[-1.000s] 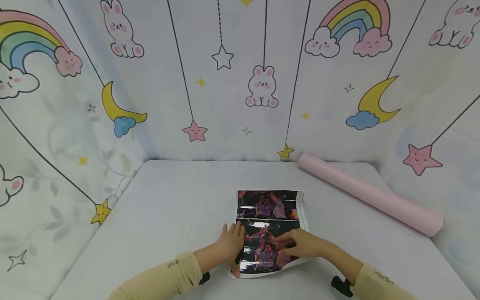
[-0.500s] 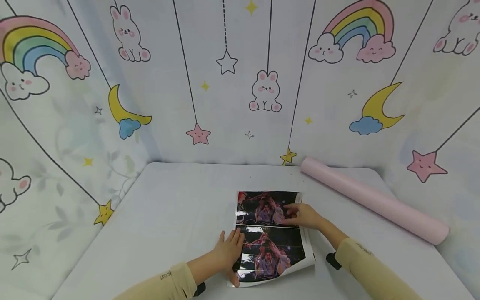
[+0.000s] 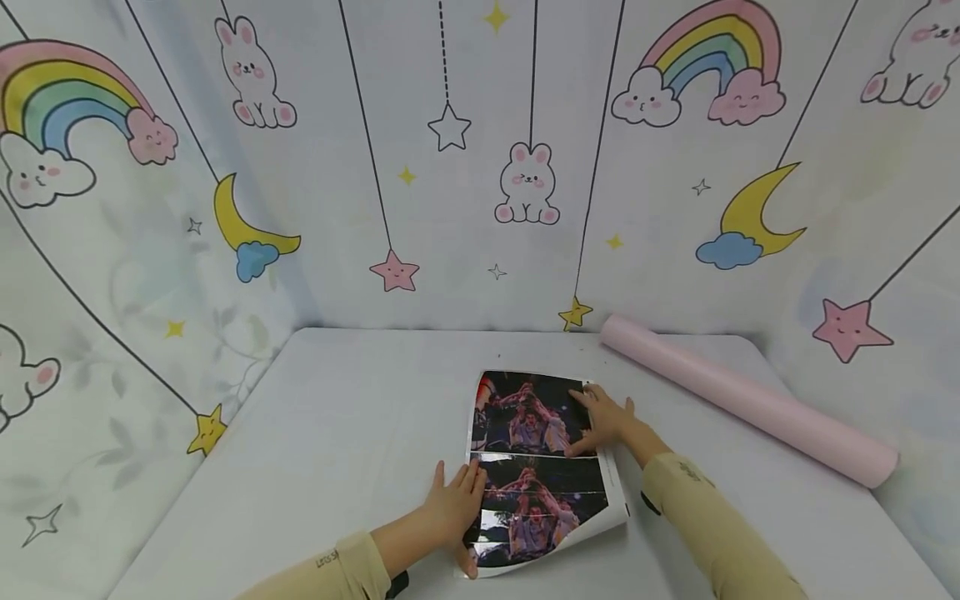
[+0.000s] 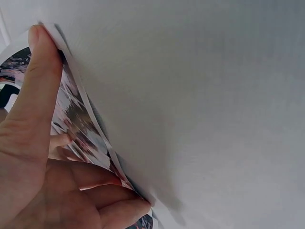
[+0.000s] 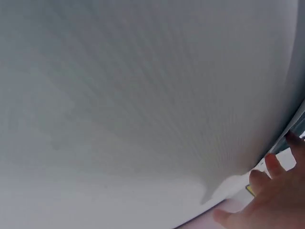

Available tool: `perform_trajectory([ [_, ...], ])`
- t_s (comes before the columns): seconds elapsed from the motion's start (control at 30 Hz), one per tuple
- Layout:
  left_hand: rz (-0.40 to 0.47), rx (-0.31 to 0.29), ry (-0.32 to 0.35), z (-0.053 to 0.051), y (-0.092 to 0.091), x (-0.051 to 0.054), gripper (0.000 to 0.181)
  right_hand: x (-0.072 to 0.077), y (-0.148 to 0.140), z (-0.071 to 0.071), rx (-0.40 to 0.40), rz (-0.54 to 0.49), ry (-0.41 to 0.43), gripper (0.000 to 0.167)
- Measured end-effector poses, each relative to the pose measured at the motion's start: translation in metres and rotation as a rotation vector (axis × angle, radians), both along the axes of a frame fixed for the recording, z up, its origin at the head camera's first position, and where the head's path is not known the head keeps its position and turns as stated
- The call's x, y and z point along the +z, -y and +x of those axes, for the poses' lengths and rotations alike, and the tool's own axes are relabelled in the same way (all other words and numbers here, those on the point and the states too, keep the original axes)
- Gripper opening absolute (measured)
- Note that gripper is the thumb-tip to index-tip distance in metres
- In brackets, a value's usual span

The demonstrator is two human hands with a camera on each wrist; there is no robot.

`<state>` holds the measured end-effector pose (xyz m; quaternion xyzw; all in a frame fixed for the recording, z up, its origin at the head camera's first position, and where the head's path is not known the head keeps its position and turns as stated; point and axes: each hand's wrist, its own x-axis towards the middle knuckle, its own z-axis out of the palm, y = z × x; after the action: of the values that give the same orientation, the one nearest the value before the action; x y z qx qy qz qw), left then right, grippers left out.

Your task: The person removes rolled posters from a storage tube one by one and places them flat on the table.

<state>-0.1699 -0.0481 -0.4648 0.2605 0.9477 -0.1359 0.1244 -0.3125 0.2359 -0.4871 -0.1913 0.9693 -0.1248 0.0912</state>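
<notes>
A glossy printed sheet with two similar dark, colourful pictures lies lengthwise on the white table. Its lower right corner curls up, and its upper left part bows slightly. My left hand rests along the lower left edge. In the left wrist view, the thumb and fingers of that hand touch the sheet's white border, spread well apart. Over the upper right edge, my right hand lies with spread fingers on the top picture. Only part of the right hand shows in the right wrist view, beside the sheet's edge.
A long pink roll lies diagonally across the right side of the white table. Behind and at both sides hangs a pale curtain printed with rabbits, stars, moons and rainbows.
My right hand has moved from the lower right of the sheet up to its upper right edge, and its fingers have spread. The lower right corner now curls up. My left hand stays at the left edge.
</notes>
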Motion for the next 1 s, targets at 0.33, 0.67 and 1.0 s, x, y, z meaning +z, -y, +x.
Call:
perform_trajectory([
  [0.33, -0.155, 0.021, -0.049, -0.007, -0.009, 0.004, 0.130, 0.009, -0.002, -0.010, -0.029, 0.058, 0.086, 0.117],
  [0.67, -0.129, 0.049, 0.002, -0.003, -0.012, 0.008, 0.126, 0.005, 0.001, -0.010, -0.041, 0.052, 0.128, 0.120],
  [1.0, -0.179, 0.056, 0.005, -0.003, -0.020, 0.005, 0.124, 0.003, 0.004, -0.010, -0.034, 0.040, 0.132, 0.119],
])
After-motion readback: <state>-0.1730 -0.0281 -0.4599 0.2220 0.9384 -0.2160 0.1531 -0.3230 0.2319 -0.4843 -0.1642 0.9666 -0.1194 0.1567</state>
